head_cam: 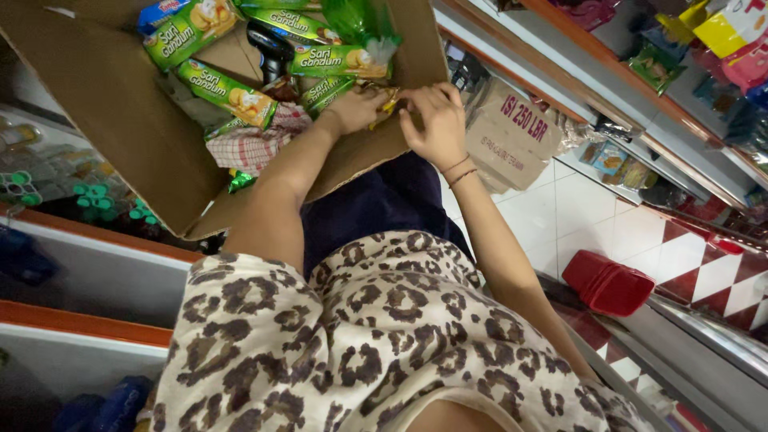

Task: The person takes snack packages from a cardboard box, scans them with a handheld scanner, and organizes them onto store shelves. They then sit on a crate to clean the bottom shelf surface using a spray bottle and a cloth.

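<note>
An open cardboard box (104, 96) rests on my lap. It holds several green biscuit packs (228, 92), a red-and-white checked cloth (256, 144), a black object (270, 48) and a green plastic bag (356, 16). My left hand (356, 108) and my right hand (436, 120) meet at the box's near right side. Together they pinch a small yellow wrapped item (388, 102), which is mostly hidden by the fingers. The right wrist wears thin bracelets.
A second printed carton (512, 136) sits just past the box. A stack of red baskets (608, 284) stands on the red-and-white tiled floor. Shelves of packaged goods (720, 40) run along the right, and shelves with green-capped bottles (96, 196) along the left.
</note>
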